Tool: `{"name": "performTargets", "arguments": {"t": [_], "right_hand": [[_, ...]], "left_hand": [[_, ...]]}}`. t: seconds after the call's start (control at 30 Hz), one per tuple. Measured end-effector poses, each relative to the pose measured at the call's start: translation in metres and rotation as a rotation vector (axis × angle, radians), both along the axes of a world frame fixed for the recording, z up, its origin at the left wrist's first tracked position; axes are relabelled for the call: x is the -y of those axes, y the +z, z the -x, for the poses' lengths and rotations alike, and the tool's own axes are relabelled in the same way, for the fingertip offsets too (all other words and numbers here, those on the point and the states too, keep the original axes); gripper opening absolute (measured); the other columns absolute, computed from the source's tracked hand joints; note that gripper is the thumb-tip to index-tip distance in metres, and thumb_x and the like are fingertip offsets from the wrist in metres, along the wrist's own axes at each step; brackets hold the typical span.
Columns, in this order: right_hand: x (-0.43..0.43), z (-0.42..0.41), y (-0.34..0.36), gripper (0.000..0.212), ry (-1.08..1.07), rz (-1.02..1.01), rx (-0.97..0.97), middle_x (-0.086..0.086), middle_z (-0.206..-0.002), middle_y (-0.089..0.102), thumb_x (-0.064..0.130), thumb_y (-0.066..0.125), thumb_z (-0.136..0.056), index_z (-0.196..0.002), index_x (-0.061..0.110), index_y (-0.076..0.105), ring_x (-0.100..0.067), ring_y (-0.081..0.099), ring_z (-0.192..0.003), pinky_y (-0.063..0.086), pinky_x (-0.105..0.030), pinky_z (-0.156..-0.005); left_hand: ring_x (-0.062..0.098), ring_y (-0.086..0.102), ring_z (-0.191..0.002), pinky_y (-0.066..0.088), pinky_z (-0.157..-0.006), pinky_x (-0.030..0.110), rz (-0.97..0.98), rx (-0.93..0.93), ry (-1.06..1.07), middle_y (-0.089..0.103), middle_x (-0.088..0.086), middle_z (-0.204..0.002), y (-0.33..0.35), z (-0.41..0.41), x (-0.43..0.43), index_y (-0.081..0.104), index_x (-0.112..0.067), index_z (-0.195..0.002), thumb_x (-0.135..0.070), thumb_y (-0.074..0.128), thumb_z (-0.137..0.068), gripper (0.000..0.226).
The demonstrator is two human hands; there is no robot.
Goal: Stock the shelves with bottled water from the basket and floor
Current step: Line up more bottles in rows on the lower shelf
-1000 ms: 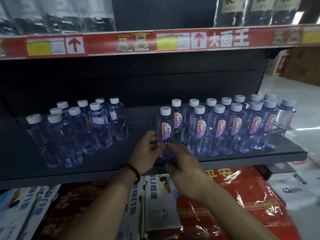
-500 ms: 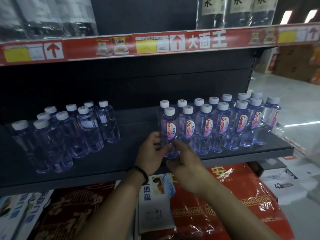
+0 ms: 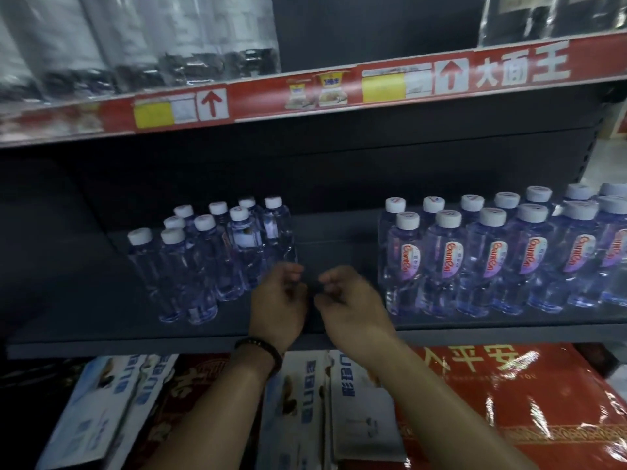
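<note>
Two groups of small water bottles with white caps stand on the dark shelf (image 3: 101,334). The right group (image 3: 492,262) forms two neat rows with red and purple labels facing out. The left cluster (image 3: 210,262) stands looser, labels mostly turned away. My left hand (image 3: 276,300) and my right hand (image 3: 349,300) hover close together over the bare gap between the groups. Both have loosely curled fingers and hold nothing. The leftmost front bottle (image 3: 403,266) of the right group stands just right of my right hand.
A red price strip (image 3: 339,86) edges the shelf above, which carries wrapped dark packs (image 3: 135,39). Below the shelf lie red plastic-wrapped packages (image 3: 509,401) and white and blue boxes (image 3: 298,401). Pale floor shows at the far right edge.
Both hands have let go of the bottle at the left end of the front row and drawn left into the gap. The camera has turned left and moved closer.
</note>
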State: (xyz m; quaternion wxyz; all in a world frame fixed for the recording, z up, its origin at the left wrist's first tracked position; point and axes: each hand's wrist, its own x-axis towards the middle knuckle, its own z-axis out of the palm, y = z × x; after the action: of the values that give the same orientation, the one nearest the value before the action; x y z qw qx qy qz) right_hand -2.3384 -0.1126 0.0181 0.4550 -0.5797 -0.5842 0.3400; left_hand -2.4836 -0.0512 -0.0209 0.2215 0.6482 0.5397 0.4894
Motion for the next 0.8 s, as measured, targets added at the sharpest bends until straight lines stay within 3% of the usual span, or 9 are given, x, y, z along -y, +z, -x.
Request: {"name": "performTargets", "arguments": {"t": [0.17,0.27,0.33,0.4,0.47,0.57,0.63,0.73,0.8], "right_hand": [[-0.034,0.042,-0.006,0.026,0.134,0.038,-0.119,0.015,-0.121,0.060,0.013,0.059,-0.102,-0.122,0.029,0.059,0.001,0.061,-0.101,0.047,-0.005,-0.074],[-0.055,0.064,-0.009,0.027,0.106,0.072,-0.212,0.007,-0.126,0.067,0.016,0.062,-0.101,-0.126,0.026,0.063,-0.010,0.067,-0.106,0.057,-0.033,-0.094],[-0.062,0.085,-0.012,0.027,0.140,0.087,-0.229,0.006,-0.123,0.068,0.017,0.062,-0.101,-0.127,0.026,0.063,-0.015,0.067,-0.111,0.057,-0.043,-0.100],[-0.064,0.105,-0.016,0.030,0.191,0.069,-0.209,0.009,-0.124,0.066,0.017,0.062,-0.102,-0.129,0.029,0.061,-0.012,0.065,-0.114,0.056,-0.041,-0.102],[-0.065,0.123,-0.019,0.039,0.259,0.020,-0.154,0.014,-0.124,0.063,0.014,0.058,-0.104,-0.139,0.031,0.057,-0.002,0.062,-0.109,0.054,-0.028,-0.096],[-0.063,0.143,-0.019,0.050,0.351,-0.008,-0.097,0.018,-0.128,0.058,0.012,0.052,-0.107,-0.152,0.036,0.048,0.007,0.060,-0.103,0.048,-0.013,-0.084],[-0.060,0.154,-0.018,0.052,0.387,-0.012,-0.132,0.022,-0.131,0.060,0.007,0.053,-0.106,-0.144,0.042,0.053,0.011,0.059,-0.114,0.047,-0.009,-0.089],[-0.060,0.164,-0.022,0.055,0.394,0.021,-0.240,0.016,-0.136,0.067,0.001,0.058,-0.100,-0.146,0.031,0.059,0.000,0.061,-0.127,0.050,-0.026,-0.107],[-0.061,0.165,-0.024,0.054,0.401,0.069,-0.306,0.011,-0.137,0.067,0.006,0.060,-0.097,-0.147,0.028,0.059,-0.009,0.061,-0.130,0.051,-0.031,-0.108]], "left_hand": [[0.014,0.066,-0.100,0.059,-0.091,0.041,-0.083,-0.018,0.204,0.068,-0.003,-0.107,0.004,0.063,-0.001,0.062,-0.024,-0.113,0.001,0.060,-0.098,0.029],[0.006,0.063,-0.088,0.053,-0.077,0.028,-0.185,0.005,0.312,0.067,-0.005,-0.099,0.011,0.077,0.007,0.062,-0.023,-0.106,-0.005,0.062,-0.098,0.020],[0.012,0.056,-0.083,0.043,-0.074,0.025,-0.299,0.034,0.461,0.060,-0.003,-0.098,0.017,0.087,0.013,0.057,-0.021,-0.102,-0.010,0.062,-0.096,0.013],[0.017,0.051,-0.091,0.041,-0.081,0.028,-0.376,0.042,0.582,0.052,0.001,-0.104,0.020,0.100,0.017,0.052,-0.018,-0.105,-0.010,0.065,-0.094,0.018],[0.023,0.052,-0.103,0.047,-0.089,0.039,-0.337,0.055,0.642,0.052,0.005,-0.114,0.016,0.114,0.018,0.053,-0.016,-0.116,-0.010,0.069,-0.094,0.027],[0.020,0.063,-0.112,0.056,-0.097,0.044,-0.225,0.164,0.588,0.063,-0.002,-0.124,0.012,0.124,0.022,0.057,-0.024,-0.128,-0.015,0.069,-0.099,0.032],[0.004,0.068,-0.104,0.059,-0.093,0.031,-0.176,0.307,0.547,0.070,-0.010,-0.118,0.013,0.125,0.026,0.061,-0.027,-0.128,-0.016,0.067,-0.101,0.031],[-0.016,0.064,-0.097,0.053,-0.080,0.006,-0.101,0.344,0.486,0.069,-0.019,-0.117,0.011,0.129,0.030,0.064,-0.024,-0.133,-0.019,0.070,-0.100,0.035],[-0.010,0.065,-0.105,0.057,-0.090,0.016,-0.067,0.315,0.434,0.068,-0.016,-0.125,0.009,0.131,0.031,0.063,-0.024,-0.139,-0.021,0.072,-0.099,0.041]]}}
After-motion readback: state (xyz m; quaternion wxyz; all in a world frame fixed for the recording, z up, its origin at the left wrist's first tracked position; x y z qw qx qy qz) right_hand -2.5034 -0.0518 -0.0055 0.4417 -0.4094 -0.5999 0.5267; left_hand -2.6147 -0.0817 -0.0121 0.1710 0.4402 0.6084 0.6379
